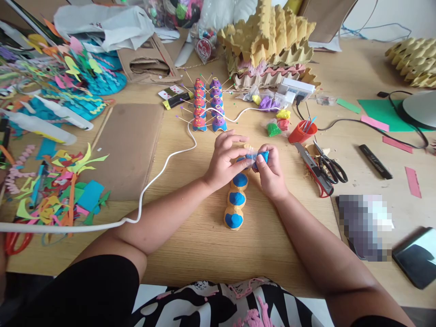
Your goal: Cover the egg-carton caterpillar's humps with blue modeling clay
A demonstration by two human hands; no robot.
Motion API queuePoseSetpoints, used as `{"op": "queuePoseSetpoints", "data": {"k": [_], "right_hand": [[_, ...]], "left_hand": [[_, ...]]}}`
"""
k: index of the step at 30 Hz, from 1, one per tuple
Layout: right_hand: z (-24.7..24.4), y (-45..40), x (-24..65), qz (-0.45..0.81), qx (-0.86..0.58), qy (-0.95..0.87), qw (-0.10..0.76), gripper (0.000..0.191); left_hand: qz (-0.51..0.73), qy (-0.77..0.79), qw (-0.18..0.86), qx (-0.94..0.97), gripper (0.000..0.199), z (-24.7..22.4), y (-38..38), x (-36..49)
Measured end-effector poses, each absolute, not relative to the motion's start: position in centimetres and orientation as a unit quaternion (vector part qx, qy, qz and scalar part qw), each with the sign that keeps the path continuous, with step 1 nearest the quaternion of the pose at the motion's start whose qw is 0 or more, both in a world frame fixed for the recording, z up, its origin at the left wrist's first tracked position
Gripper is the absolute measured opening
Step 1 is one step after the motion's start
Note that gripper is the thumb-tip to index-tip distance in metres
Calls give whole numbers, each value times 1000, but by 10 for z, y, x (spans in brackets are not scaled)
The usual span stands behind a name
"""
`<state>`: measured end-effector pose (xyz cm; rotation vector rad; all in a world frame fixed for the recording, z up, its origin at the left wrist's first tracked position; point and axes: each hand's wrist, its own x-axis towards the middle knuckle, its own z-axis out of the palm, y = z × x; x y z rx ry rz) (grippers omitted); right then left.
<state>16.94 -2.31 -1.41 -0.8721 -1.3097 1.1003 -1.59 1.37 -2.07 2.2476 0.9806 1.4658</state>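
Over the middle of the table, my right hand (271, 175) is closed on a small clear plastic bag of blue modelling clay (262, 157). My left hand (225, 158) pinches the bag's clear end between thumb and fingers, with its other fingers raised. Beneath both hands lies an orange egg-carton strip (233, 209), its bumps topped with blue clay (234, 220). The far end of this strip is partly hidden by my hands. Farther back stand two similar strips, a red and blue one (199, 111) and a purple and blue one (218, 109), with pins stuck in them.
A white cable (163, 170) crosses my left forearm. Paper scraps (64, 190) and a cardboard sheet (122, 150) lie left. To the right are bagged clay (273, 128), a red cup (301, 131), a cutter (315, 172) and scissors (332, 165). Egg trays (265, 41) are stacked behind.
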Motion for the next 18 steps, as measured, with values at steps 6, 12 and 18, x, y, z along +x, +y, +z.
{"op": "queuePoseSetpoints", "data": {"k": [6,12,18], "right_hand": [[-14,-24,166,468,-372,-553,581,45],[-16,-12,174,458,-419,-450,641,46],[-23,4,187,442,-429,-375,693,47]], "left_hand": [[511,372,153,760,24,-21,14,-15],[568,371,293,674,46,-26,19,-9],[618,404,409,536,57,-31,32,-10]]}}
